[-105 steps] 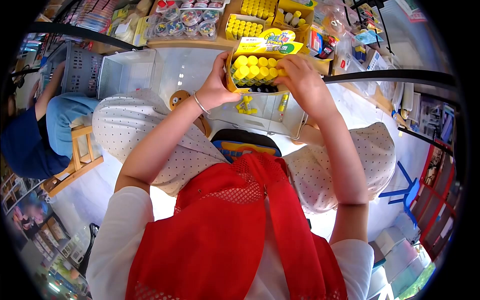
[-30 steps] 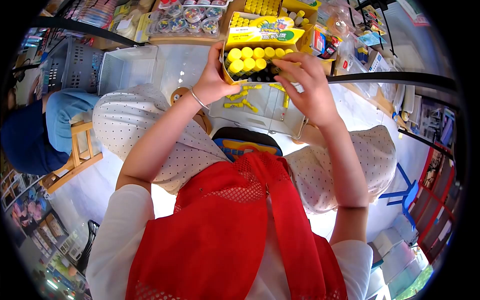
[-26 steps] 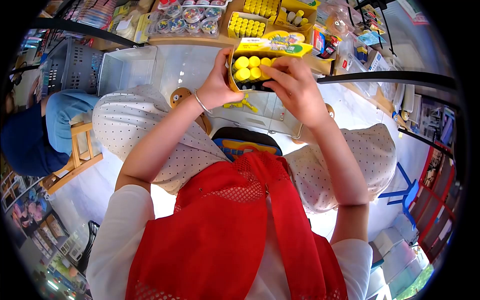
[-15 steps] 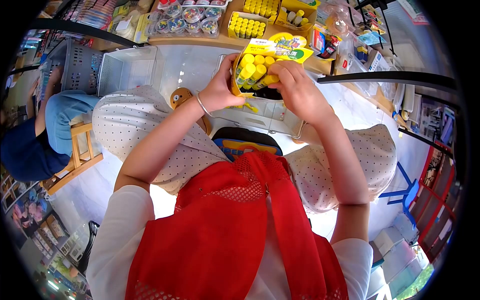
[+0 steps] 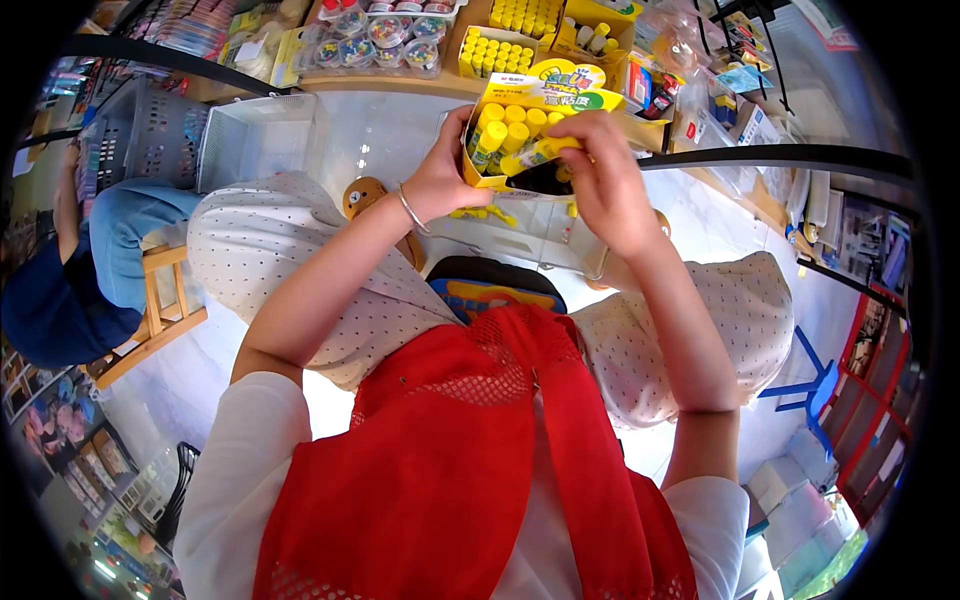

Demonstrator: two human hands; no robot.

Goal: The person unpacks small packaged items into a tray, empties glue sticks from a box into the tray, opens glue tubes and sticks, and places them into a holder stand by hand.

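Observation:
My left hand (image 5: pixel 442 180) grips the left side of a yellow cardboard box (image 5: pixel 545 97) with a printed flap standing up at its back. Yellow-capped glue sticks (image 5: pixel 514 134) stand in the box, mostly toward its left and back. Between the fingers of my right hand (image 5: pixel 608 185) is one glue stick (image 5: pixel 537 155), tilted nearly flat over the box's front right part, its cap pointing left. Below the box, a wire basket (image 5: pixel 520 240) holds a few small yellow sticks (image 5: pixel 497 213), partly hidden by the box.
More boxes of yellow-capped sticks (image 5: pixel 494 56) stand on the wooden shelf (image 5: pixel 400 82), beside clear tubs of colourful pieces (image 5: pixel 385 34). At left are a grey basket (image 5: pixel 165 135), a white wire basket (image 5: pixel 255 145) and another person on a wooden stool (image 5: pixel 160 310). A blue stool (image 5: pixel 815 390) is at right.
The glue stick at my right hand has been drawn up out of the box and tipped flatter. My left hand still holds the box, which was shifted and tilted slightly.

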